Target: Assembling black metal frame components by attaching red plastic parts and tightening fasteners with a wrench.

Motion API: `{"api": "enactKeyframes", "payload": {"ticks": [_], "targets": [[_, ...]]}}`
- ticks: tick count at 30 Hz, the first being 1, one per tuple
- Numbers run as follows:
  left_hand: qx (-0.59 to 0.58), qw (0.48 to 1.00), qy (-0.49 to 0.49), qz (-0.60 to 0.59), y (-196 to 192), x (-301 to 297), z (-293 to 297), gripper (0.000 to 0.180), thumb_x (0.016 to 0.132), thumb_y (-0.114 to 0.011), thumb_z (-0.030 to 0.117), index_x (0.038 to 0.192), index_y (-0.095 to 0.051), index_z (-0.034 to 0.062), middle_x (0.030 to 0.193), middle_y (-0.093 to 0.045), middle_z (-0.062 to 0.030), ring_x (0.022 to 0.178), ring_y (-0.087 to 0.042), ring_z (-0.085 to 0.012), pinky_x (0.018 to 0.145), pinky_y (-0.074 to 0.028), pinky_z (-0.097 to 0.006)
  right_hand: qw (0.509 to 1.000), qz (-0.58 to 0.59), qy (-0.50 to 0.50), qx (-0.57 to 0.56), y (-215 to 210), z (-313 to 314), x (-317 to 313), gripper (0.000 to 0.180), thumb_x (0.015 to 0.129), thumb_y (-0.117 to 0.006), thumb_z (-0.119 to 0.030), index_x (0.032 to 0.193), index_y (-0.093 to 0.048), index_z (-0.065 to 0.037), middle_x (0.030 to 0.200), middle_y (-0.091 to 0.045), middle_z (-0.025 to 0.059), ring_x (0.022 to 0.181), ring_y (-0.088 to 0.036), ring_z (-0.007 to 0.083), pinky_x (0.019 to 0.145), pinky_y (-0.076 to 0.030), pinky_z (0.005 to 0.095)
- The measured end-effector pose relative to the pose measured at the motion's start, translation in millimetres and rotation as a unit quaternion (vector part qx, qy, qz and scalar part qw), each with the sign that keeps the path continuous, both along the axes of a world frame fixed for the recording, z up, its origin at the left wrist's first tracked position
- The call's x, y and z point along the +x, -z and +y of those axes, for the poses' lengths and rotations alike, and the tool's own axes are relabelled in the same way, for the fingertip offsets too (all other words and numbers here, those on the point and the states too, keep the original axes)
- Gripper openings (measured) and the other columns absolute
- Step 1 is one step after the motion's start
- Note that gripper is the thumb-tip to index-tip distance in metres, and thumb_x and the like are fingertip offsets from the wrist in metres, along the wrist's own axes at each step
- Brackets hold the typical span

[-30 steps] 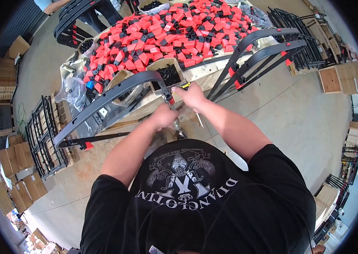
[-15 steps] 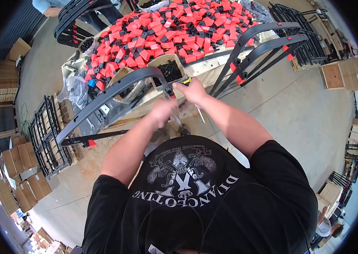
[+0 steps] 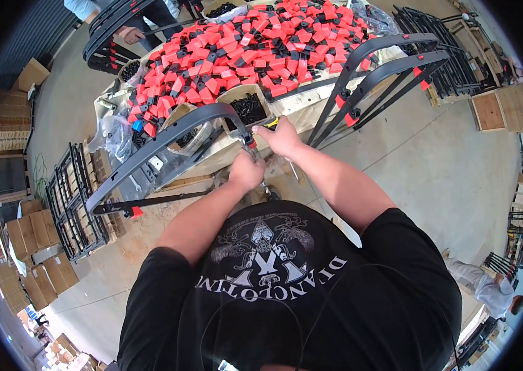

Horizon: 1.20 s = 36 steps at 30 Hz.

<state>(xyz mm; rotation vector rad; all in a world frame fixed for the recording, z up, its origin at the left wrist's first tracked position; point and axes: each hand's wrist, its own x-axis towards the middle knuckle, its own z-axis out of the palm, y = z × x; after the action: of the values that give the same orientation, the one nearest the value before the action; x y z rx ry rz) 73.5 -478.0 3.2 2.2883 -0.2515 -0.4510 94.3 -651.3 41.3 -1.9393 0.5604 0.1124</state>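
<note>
The curved end of a black tubular frame (image 3: 168, 133) reaches in from the left, with a red-and-black fitting at its tip. My left hand (image 3: 247, 170) is closed just below that tip, around a silver wrench-like tool whose shape is mostly hidden by the fingers. Right beside it, my right hand (image 3: 283, 137) is wrapped round a tool with a yellow-and-black handle (image 3: 272, 123). A slim metal shaft (image 3: 294, 170) shows below that hand. The fingers of both hands come close together at the frame's tip.
A large heap of red and black plastic parts (image 3: 243, 52) covers the bench, with a box of black bolts (image 3: 248, 110) at its near edge. More curved frames (image 3: 391, 68) lean at the right. A wrench (image 3: 135, 184) lies at left. Other people stand far left and lower right.
My left hand, blurred earlier, has shifted right and is now sharp below the frame's tip. My right hand stays on its tool. A person at the lower right has come further into view.
</note>
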Motion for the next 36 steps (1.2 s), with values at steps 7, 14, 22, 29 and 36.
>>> {"api": "enactKeyframes", "payload": {"ticks": [7, 14, 22, 29, 36], "targets": [[-0.151, 0.902, -0.104, 0.39, -55.9, 31.2, 2.0, 0.021, 0.084, -0.063, 0.019, 0.078, -0.066, -0.0003, 0.07, -0.066, -0.0151, 0.061, -0.068, -0.0297, 0.054, -0.048, -0.043, 0.999, 0.011, -0.02, -0.03, 7.3, 2.2, -10.0, 0.083, 0.079, -0.084, -0.047, 0.121, -0.05, 0.016, 0.109, -0.069, 0.0316, 0.104, -0.07, 0.04, 0.089, -0.055, 0.0423], [0.056, 0.995, -0.014, 0.084, -36.7, 0.4, -18.6, 0.033, 0.088, -0.062, 0.026, 0.1, -0.064, -0.005, 0.096, -0.07, -0.0311, 0.097, -0.069, -0.0452, 0.088, -0.054, -0.05, 0.99, 0.02, -0.082, 0.112, 83.6, -27.9, -35.9, 0.061, 0.083, -0.081, -0.043, 0.111, -0.06, 0.007, 0.098, -0.069, 0.0143, 0.089, -0.063, 0.0183, 0.081, -0.052, 0.0355], [0.144, 0.988, -0.017, 0.054, -21.1, 0.0, -17.8, 0.052, 0.089, -0.065, 0.034, 0.117, -0.054, -0.0085, 0.103, -0.07, -0.03, 0.101, -0.069, -0.0439, 0.091, -0.054, -0.049, 0.995, 0.069, -0.077, 0.002, 42.3, -12.4, -64.9, 0.062, 0.082, -0.079, -0.041, 0.116, -0.062, 0.008, 0.098, -0.072, 0.0205, 0.089, -0.07, 0.0293, 0.083, -0.055, 0.0395], [0.121, 0.992, -0.028, 0.033, -14.6, -4.4, -16.0, 0.046, 0.088, -0.067, 0.031, 0.112, -0.054, -0.0063, 0.095, -0.07, -0.0302, 0.094, -0.069, -0.0468, 0.084, -0.055, -0.05, 0.976, 0.15, -0.094, 0.124, -44.5, -16.2, -75.8, 0.062, 0.085, -0.076, -0.031, 0.129, -0.058, 0.007, 0.101, -0.073, 0.0204, 0.094, -0.071, 0.0283, 0.086, -0.054, 0.0408], [-0.245, 0.935, -0.166, 0.195, -17.8, -10.8, 28.4, 0.019, 0.089, -0.067, 0.017, 0.095, -0.059, 0.0007, 0.071, -0.061, -0.0069, 0.056, -0.059, -0.0192, 0.053, -0.051, -0.036, 0.998, 0.018, -0.054, -0.022, -29.0, -12.6, -47.7, 0.075, 0.085, -0.071, -0.024, 0.149, -0.04, -0.001, 0.109, -0.071, 0.0278, 0.101, -0.071, 0.0394, 0.09, -0.054, 0.0441]]}}
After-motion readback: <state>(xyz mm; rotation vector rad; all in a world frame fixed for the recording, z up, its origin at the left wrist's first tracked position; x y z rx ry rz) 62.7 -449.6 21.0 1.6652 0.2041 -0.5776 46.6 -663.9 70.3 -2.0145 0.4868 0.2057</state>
